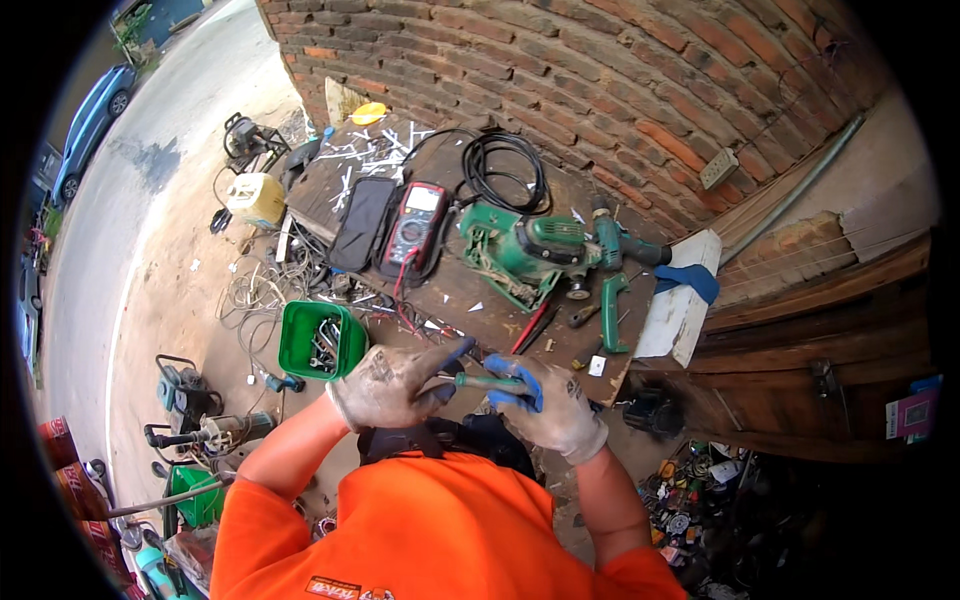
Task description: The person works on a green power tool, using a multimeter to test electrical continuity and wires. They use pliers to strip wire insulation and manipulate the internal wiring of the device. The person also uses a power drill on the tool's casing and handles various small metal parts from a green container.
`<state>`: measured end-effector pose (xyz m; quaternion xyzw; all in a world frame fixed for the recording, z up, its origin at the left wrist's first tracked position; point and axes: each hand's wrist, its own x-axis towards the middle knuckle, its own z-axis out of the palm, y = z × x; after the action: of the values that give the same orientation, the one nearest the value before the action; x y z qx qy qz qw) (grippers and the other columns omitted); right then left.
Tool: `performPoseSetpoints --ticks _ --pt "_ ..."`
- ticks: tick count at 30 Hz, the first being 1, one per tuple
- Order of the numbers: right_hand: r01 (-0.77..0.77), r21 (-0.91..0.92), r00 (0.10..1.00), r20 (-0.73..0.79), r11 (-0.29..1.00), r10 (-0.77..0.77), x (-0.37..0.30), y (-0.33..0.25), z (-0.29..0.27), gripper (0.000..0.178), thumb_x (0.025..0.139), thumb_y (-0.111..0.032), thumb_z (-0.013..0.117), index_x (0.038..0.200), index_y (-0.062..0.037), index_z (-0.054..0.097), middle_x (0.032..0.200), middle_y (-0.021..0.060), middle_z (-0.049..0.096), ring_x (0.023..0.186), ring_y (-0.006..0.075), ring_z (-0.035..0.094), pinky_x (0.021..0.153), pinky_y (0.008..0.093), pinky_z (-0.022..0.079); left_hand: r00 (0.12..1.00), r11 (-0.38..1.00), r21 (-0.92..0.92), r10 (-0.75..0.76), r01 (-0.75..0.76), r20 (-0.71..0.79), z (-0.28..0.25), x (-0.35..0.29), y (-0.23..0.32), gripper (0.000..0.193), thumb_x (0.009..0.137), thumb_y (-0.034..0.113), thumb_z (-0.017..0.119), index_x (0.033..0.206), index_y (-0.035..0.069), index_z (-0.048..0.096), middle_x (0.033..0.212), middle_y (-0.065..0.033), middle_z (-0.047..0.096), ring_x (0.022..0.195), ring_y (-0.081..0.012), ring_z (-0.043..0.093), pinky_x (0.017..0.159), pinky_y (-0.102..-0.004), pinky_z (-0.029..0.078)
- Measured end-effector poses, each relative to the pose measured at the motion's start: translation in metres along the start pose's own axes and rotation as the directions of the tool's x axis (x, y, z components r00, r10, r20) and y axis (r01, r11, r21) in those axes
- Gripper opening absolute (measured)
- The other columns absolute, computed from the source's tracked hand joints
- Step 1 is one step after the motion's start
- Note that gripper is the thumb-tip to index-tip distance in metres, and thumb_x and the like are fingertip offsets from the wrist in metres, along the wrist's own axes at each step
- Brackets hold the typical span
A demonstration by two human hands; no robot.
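Note:
Both my hands wear pale work gloves with blue fingertips and meet in front of my chest at the table's near edge. A slim tool with a green handle [488, 383], which looks like a screwdriver, lies crosswise between them. My right hand [562, 408] has its fingers closed round the handle. My left hand [388, 388] is closed near the tool's thin other end, its index finger stretched out; its grip is partly hidden. Beyond them on the table sits a green power tool [530, 245] with a metal base. To its left lies a red multimeter [414, 228] with leads.
On the wooden table [465, 312] are a cordless drill [618, 240], a loose green handle piece [612, 315], a coiled black cable [505, 170] and white scraps. A green bucket [350, 340] with wrenches stands left. A white block [670, 325] carries a blue cloth [690, 281]. Brick wall [560, 80] behind.

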<state>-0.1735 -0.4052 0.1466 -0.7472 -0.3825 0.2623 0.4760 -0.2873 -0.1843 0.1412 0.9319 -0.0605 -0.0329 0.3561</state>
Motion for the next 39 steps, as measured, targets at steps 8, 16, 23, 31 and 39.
performPoseSetpoints --ticks 8,16,23,31,39 --pt "0.069 -0.087 0.995 -0.067 0.994 -0.075 -0.011 0.042 0.005 0.028 0.081 -0.009 0.071 0.105 0.0003 0.060 0.097 0.0172 0.067 0.085 0.0330 0.066 0.077 0.0374 0.052 0.980 0.924 -0.363 -0.056 0.124 0.192 0.030 0.051 -0.005 0.067 0.076 0.020 0.070 0.136 0.005 0.047 0.104 -0.0148 0.068 0.089 -0.0309 0.068 0.077 -0.0398 0.055" --pt "-0.089 0.694 0.786 -0.392 0.715 0.478 -0.013 0.056 -0.016 0.020 0.089 -0.004 0.065 0.108 0.0027 0.059 0.085 0.0065 0.065 0.068 0.0072 0.058 0.062 0.0207 0.048 0.989 0.631 -0.762 -0.099 0.145 0.106 0.055 0.093 -0.060 0.053 0.082 0.022 0.074 0.126 0.001 0.053 0.108 -0.0105 0.063 0.095 -0.0226 0.061 0.085 -0.0341 0.050" --pt "-0.204 0.555 0.589 -0.589 0.807 0.554 0.032 0.059 -0.027 0.016 0.089 -0.005 0.067 0.102 0.0025 0.061 0.077 0.0005 0.059 0.061 0.0038 0.050 0.053 0.0197 0.040 0.839 0.386 -0.744 -0.249 0.544 0.484 0.085 0.127 -0.101 0.041 0.085 0.029 0.073 0.106 -0.001 0.057 0.084 -0.0021 0.064 0.072 -0.0078 0.058 0.064 -0.0234 0.048" --pt "-0.353 0.496 0.620 -0.512 0.794 0.595 0.054 0.062 -0.036 0.015 0.089 -0.007 0.068 0.100 0.0018 0.062 0.078 0.0001 0.061 0.061 0.0029 0.052 0.053 0.0191 0.041 0.874 0.220 -0.865 -0.303 0.451 0.379 0.126 0.151 -0.096 0.023 0.087 0.002 0.061 0.110 -0.001 0.063 0.109 -0.0093 0.068 0.085 -0.0120 0.066 0.071 -0.0243 0.053" --pt "-0.416 0.428 0.658 -0.468 0.803 0.590 0.063 0.057 -0.047 0.016 0.089 -0.009 0.069 0.099 0.0030 0.063 0.075 0.0005 0.061 0.060 0.0033 0.052 0.052 0.0205 0.042 0.971 0.416 -0.898 -0.236 0.141 0.043 0.156 0.147 -0.104 0.029 0.085 0.002 0.061 0.113 0.004 0.068 0.090 -0.0026 0.070 0.068 -0.0094 0.062 0.063 -0.0242 0.050"
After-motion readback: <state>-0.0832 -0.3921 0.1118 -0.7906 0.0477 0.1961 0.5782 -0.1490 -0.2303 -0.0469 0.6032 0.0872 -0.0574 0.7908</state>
